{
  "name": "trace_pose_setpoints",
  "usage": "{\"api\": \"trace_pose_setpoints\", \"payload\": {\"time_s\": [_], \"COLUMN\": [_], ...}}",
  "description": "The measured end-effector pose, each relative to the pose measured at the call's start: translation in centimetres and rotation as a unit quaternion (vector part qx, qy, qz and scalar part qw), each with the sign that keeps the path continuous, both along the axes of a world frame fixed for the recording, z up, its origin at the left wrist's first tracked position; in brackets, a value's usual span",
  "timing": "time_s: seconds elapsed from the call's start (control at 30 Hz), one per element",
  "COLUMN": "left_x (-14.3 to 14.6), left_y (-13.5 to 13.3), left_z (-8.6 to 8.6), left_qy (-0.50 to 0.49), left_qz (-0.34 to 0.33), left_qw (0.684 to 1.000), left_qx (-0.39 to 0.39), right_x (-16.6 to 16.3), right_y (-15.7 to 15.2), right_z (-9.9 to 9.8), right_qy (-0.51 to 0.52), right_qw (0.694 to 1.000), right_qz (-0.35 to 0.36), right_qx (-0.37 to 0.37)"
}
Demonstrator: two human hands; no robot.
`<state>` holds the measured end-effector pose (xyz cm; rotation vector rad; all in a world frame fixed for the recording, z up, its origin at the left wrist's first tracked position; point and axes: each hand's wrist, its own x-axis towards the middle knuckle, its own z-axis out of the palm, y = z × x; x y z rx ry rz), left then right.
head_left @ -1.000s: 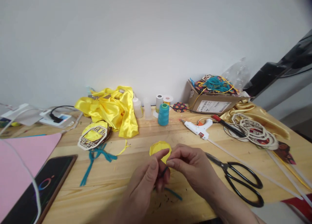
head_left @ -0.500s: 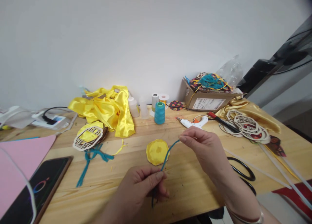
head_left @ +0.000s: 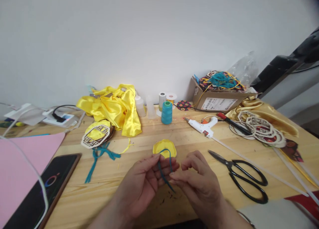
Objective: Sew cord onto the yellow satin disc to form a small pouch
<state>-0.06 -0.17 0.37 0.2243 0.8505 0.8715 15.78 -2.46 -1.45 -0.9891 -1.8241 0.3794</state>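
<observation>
My left hand point(head_left: 146, 184) and my right hand point(head_left: 198, 180) meet just above the front edge of the wooden table point(head_left: 139, 195). Between their fingertips they pinch a thin teal cord point(head_left: 164, 167), folded into a loop that rises over the fingers, its ends hanging down between the hands. Right behind the loop a small round yellow satin disc point(head_left: 163, 146) lies flat on the table, touched by neither hand.
Black scissors point(head_left: 245, 179) and a white glue gun point(head_left: 201, 126) lie to the right, with glue sticks and cut wooden rounds point(head_left: 261, 131). Yellow satin cloth point(head_left: 112, 109), a teal thread cone point(head_left: 166, 112), a cardboard box point(head_left: 219, 102), a phone point(head_left: 42, 192) and pink paper point(head_left: 22, 162) also sit around.
My right hand, which had pulled the cord out straight up and to the right, has come back to my left hand. The cord is now bent into a loop.
</observation>
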Motion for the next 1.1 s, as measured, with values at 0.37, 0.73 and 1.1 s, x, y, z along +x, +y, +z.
{"api": "trace_pose_setpoints", "payload": {"time_s": [0.37, 0.73, 1.1], "left_x": [0.2, 0.4, 0.0], "left_y": [0.1, 0.0, 0.1], "left_z": [0.2, 0.5, 0.3], "left_qy": [0.028, 0.108, 0.035], "left_qz": [0.034, -0.127, -0.166], "left_qw": [0.997, 0.975, 0.984], "left_qx": [0.071, 0.148, 0.055], "right_x": [1.0, 1.5, 1.1], "right_y": [-0.3, 4.0, 4.1], "right_z": [0.7, 3.2, 2.9], "right_qy": [-0.01, 0.026, 0.006], "right_qw": [0.987, 0.909, 0.912], "right_qz": [0.062, 0.12, 0.037], "right_qx": [-0.147, -0.397, -0.409]}}
